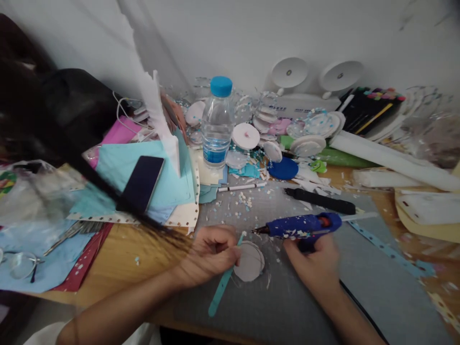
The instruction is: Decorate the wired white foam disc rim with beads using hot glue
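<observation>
**Inspector:** While the left hand [212, 254] pinches a light-blue stick [224, 282] between thumb and fingers, pressing its upper end against a pale round disc [250, 262] on the grey cutting mat [359, 287], the right hand [316, 261] is wrapped around the grip of a blue glue gun [304, 225]. The nozzle points left, close to where stick and disc meet.

**Assistant:** Which step do you judge this to be?

**Inspector:** Bonding the stick to the disc, in my judgement. Whether glue is already laid I cannot tell. The next move would call for a steady nozzle at the joint and the stick kept flat and centred while it is held.

**Assistant:** Anything obscured?

**Inspector:** Several items. The right hand is motion-blurred, so its trigger finger is unreadable, though the grasp is plainly closed around the gun. A dark blurred strand, probably hair, crosses the left side and covers part of the phone [142, 184] and the paper sheets [172, 187]. The disc's left edge sits behind the left fingers. Beyond, a water bottle [217, 124] stands among stacked discs and scraps; a black marker [319, 201] lies just above the gun. The mat's right side runs out of view.
</observation>
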Available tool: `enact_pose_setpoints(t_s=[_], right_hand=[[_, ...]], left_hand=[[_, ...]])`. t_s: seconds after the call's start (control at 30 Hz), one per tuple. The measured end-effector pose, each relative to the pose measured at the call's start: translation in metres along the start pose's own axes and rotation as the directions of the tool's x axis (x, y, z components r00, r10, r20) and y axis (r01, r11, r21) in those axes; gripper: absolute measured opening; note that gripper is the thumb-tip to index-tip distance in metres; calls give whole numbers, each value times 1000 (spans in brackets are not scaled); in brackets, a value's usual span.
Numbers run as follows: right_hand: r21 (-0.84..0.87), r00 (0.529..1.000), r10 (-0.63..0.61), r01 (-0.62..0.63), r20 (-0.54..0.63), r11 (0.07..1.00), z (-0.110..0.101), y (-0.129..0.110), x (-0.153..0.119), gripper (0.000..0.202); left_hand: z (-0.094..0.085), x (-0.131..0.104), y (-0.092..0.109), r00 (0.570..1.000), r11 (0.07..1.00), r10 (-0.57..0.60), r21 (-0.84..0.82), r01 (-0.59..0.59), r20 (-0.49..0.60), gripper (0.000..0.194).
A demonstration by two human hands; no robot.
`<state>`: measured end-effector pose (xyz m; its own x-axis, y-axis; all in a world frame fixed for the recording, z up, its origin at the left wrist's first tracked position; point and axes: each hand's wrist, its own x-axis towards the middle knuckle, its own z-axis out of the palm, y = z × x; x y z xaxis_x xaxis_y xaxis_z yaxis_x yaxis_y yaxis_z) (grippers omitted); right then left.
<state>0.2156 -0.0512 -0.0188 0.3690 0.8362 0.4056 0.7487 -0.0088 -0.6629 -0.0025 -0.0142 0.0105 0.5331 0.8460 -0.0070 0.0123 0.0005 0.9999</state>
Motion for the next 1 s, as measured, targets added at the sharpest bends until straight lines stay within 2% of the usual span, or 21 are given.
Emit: enact_pose_setpoints(t_s=[0.17, 0.3, 0.6, 1.0], right_hand=[[-29, 996, -93, 93, 13, 995, -1, -1, -1, 11], [-15, 993, -121, 121, 15, 993, 0, -4, 1, 8], [-20, 999, -21, 21, 35, 1000, -1, -2, -1, 13], [-10, 999, -27, 28, 28, 1000, 0, -2, -1, 11]], left_hand=[[-1, 1, -1, 1000, 1000, -9, 18, 8, 7, 29], [0, 1, 1, 1000, 999, -10, 41, 10, 5, 29], [-1, 1, 0, 1000, 998, -18, 54, 17, 13, 31], [0, 2, 3, 1000, 997, -31, 77, 31, 4, 30]])
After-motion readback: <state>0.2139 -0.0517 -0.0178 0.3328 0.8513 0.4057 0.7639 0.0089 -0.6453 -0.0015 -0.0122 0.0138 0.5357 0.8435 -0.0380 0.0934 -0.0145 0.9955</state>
